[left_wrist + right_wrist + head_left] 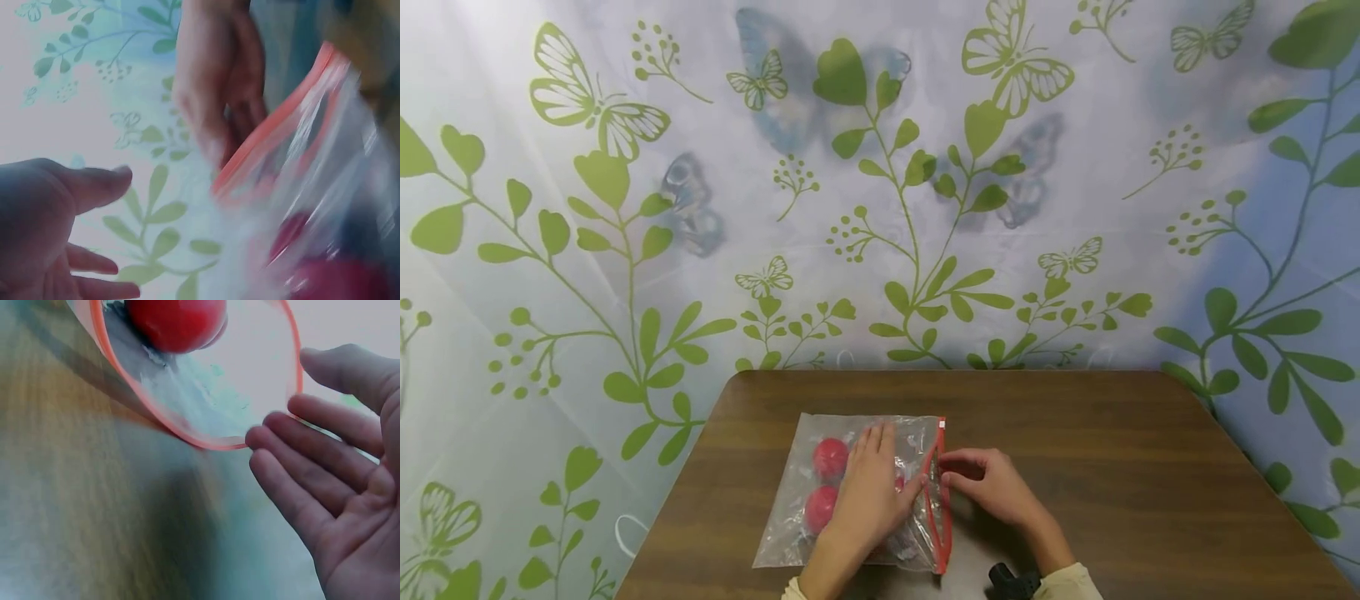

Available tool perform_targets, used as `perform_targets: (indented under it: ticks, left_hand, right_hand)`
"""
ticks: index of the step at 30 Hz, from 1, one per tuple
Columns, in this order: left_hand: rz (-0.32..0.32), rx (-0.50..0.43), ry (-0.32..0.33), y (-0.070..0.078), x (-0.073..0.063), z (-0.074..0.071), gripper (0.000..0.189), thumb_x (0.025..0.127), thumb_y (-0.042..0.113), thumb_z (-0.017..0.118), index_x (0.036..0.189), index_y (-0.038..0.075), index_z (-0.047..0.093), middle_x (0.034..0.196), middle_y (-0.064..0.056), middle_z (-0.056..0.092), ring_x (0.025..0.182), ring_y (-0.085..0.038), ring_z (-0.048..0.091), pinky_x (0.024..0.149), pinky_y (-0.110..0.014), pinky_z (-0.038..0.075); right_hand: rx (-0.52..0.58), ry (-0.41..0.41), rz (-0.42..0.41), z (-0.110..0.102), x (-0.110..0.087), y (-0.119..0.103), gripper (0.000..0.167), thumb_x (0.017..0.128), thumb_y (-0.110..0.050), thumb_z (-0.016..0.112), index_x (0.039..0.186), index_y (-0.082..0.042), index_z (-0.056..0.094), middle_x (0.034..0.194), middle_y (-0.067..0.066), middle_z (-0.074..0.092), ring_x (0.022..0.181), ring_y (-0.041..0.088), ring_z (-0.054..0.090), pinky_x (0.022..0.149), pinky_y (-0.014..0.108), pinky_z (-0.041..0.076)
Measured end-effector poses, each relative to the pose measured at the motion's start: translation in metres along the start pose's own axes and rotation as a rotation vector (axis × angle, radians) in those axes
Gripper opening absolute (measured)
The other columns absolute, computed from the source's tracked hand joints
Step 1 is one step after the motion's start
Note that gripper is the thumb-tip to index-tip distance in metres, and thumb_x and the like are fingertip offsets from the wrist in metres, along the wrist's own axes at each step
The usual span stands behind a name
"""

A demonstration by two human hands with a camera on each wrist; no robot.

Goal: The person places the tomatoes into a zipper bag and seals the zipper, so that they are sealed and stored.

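Note:
A clear plastic zip bag (pixel 782 533) with a red zip edge (pixel 134 390) lies on the table, its mouth spread apart toward the right. Inside are smooth red balls (pixel 831 457); two show whole or nearly so in the head view, and a bit more red peeks out beside the left hand. Over the middle of the bag lies my left hand (pixel 872 492), fingers extended, thumb toward the mouth. My right hand (pixel 996 487) is at the red edge, thumb and straight fingers right at the rim in the right wrist view, palm facing the opening.
The brown wooden table (pixel 1112 450) extends to both sides of the bag. Behind it hangs a pale cloth (pixel 865 233) printed with green leaves and butterflies. A black device (pixel 1011 582) sits at the right wrist.

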State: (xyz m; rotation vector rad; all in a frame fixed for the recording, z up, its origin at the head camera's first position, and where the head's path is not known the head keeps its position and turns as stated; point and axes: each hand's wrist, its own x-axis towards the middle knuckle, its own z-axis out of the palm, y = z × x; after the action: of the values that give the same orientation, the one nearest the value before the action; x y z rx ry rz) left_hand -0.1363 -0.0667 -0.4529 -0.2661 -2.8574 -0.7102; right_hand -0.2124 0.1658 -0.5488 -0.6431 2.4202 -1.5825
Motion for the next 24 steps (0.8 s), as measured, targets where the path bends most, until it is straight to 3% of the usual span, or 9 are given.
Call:
perform_targets:
  ticks: [7,13,18,24]
  left_hand:
    - [0.000,-0.039,-0.089,-0.018,0.029,-0.025,0.091,0.099,0.043,0.080,0.165,-0.004,0.039,0.166,-0.028,0.048,0.158,-0.047,0.044,0.126,-0.064,0.040]
    - [0.036,-0.076,-0.176,-0.031,0.053,-0.036,0.082,0.098,0.038,0.083,0.160,-0.003,0.049,0.160,-0.026,0.057,0.148,-0.046,0.056,0.119,-0.062,0.049]
    - [0.093,-0.073,-0.233,-0.042,0.074,-0.039,0.071,0.097,0.033,0.085,0.153,-0.004,0.059,0.146,-0.026,0.068,0.134,-0.044,0.068,0.109,-0.059,0.058]
    - [0.154,-0.070,-0.304,-0.048,0.095,-0.033,0.063,0.098,0.030,0.084,0.148,-0.004,0.063,0.148,-0.024,0.068,0.140,-0.043,0.064,0.114,-0.056,0.054]
  right_hand:
    - [0.029,0.146,0.128,-0.001,-0.023,-0.025,0.048,0.100,-0.026,0.082,0.140,-0.002,0.072,0.131,0.015,0.079,0.115,0.021,0.079,0.093,0.020,0.061]
    - [0.066,0.240,0.287,0.009,-0.053,-0.053,0.053,0.096,-0.032,0.086,0.137,0.000,0.073,0.125,0.013,0.082,0.115,0.023,0.080,0.091,0.024,0.063]
    - [0.096,0.214,0.403,0.026,-0.079,-0.059,0.061,0.095,-0.037,0.087,0.135,0.005,0.072,0.121,0.014,0.082,0.113,0.028,0.080,0.091,0.037,0.066]
    - [0.255,0.158,0.548,0.043,-0.104,-0.049,0.066,0.094,-0.040,0.088,0.130,0.013,0.072,0.111,0.020,0.083,0.104,0.031,0.082,0.085,0.044,0.068]
